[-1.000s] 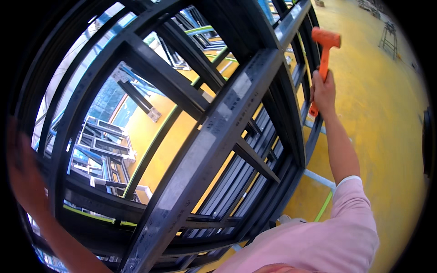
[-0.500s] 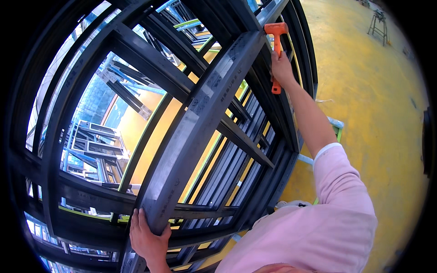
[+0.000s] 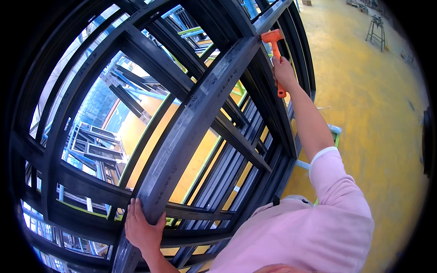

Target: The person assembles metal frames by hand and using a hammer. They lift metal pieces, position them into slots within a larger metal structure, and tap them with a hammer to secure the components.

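An orange mallet [image 3: 276, 48] is in my right hand [image 3: 285, 74], whose fingers are wrapped round the handle. Its head lies against or very close to the far end of a long dark metal profile [image 3: 195, 111], where that meets the side of a large dark frame [image 3: 273, 102]. Whether the two touch, I cannot tell. Lower down, my left hand [image 3: 144, 230] clasps the near part of the same profile, thumb on the right side and fingers along the left. Clear film or tape covers parts of the profile's upper face.
Several dark crossbars and frames surround the profile. Through the openings show stacked frames [image 3: 98, 143] on blue and green racks and a yellow floor [image 3: 364, 118]. A blue-tipped green support [image 3: 335, 129] stands by my right arm, and a metal stand [image 3: 376, 32] far right.
The mallet has tilted, its head shifting slightly left and down while the handle end swings right. My left hand still clasps the profile, a little higher and further left in view.
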Motion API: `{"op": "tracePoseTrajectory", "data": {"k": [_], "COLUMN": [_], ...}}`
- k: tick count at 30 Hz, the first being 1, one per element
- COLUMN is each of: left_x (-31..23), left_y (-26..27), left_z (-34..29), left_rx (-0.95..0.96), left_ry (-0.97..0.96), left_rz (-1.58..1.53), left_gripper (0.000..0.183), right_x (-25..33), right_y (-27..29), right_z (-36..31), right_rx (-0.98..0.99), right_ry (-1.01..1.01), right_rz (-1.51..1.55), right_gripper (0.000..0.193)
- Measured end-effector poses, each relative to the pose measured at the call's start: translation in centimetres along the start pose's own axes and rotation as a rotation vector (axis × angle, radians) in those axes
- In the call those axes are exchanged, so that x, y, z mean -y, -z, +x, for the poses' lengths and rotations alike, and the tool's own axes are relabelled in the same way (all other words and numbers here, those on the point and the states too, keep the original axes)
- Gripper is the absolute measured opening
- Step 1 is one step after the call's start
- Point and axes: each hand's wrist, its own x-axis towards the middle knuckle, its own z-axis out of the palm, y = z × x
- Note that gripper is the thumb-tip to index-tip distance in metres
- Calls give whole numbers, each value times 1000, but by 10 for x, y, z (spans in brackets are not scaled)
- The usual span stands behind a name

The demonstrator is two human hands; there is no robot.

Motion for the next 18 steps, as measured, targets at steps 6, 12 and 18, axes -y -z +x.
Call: {"op": "tracePoseTrajectory", "data": {"k": [6, 12, 18], "left_x": [-1, -4, -4], "left_y": [-1, -3, -5], "left_z": [-3, 0, 1], "left_rx": [-43, -69, -76], "left_ry": [-15, -25, -28], "left_rz": [-2, 6, -9], "left_gripper": [81, 83, 83], "right_x": [17, -12, -12], "right_y": [-5, -32, -31], "right_z": [-55, -36, -38], "right_rx": [-218, -17, -151], "right_ry": [165, 58, 103], "right_rz": [411, -43, -60], "right_gripper": [25, 35, 37]}}
